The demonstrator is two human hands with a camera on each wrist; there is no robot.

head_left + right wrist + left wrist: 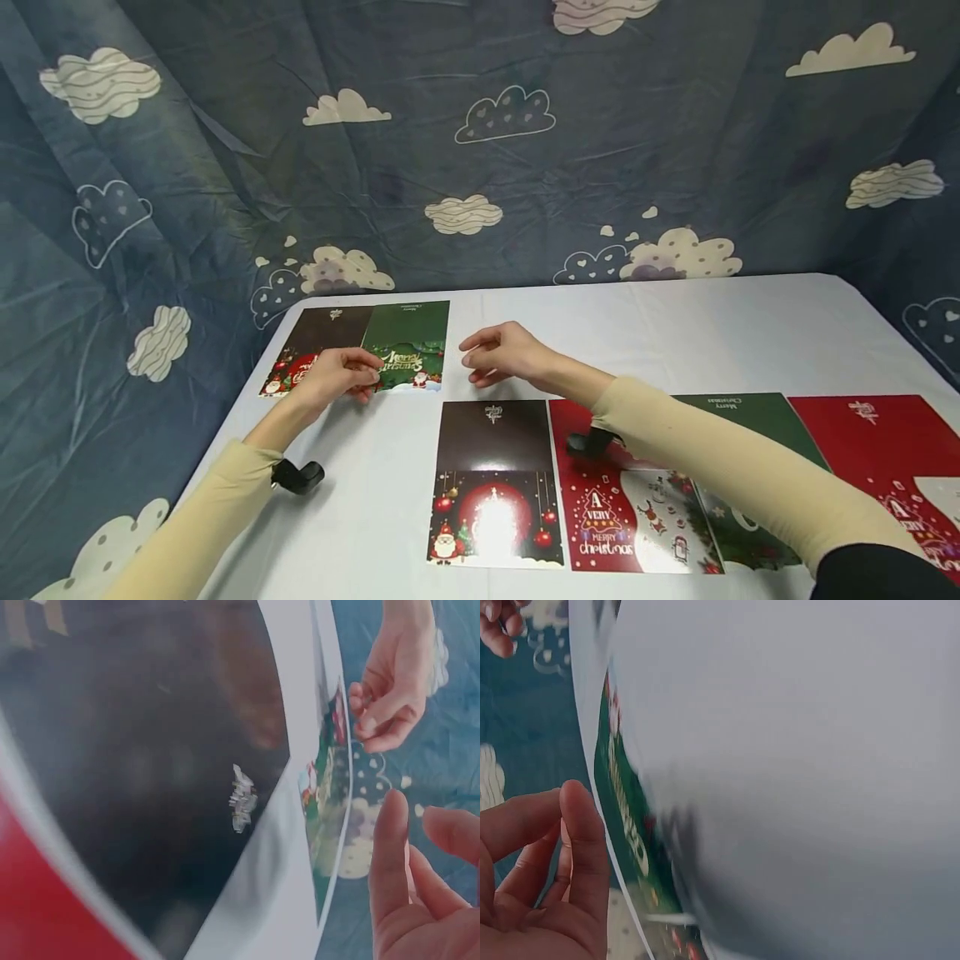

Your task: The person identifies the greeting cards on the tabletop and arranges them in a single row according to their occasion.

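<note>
My left hand (pixel 339 373) hovers over the far-left pair of Christmas cards, its fingers loosely bent. In the left wrist view the thumb and forefinger tips of that hand (pixel 555 877) come together, with nothing seen between them. Behind it lie a dark card (pixel 333 327) and a green "Merry Christmas" card (pixel 408 327), side by side. My right hand (pixel 510 354) is held above the white table, right of the green card, fingers slightly bent. The right wrist view shows a gap between thumb and finger of this hand (pixel 427 877) and nothing held.
A front row holds another dark card (pixel 491 437), a red card (pixel 592 500), a green card (pixel 750 417) and a second red card (pixel 873 425). My right forearm passes over part of this row. A cloud-patterned dark blue cloth (pixel 420 175) hangs behind the table (pixel 600 321).
</note>
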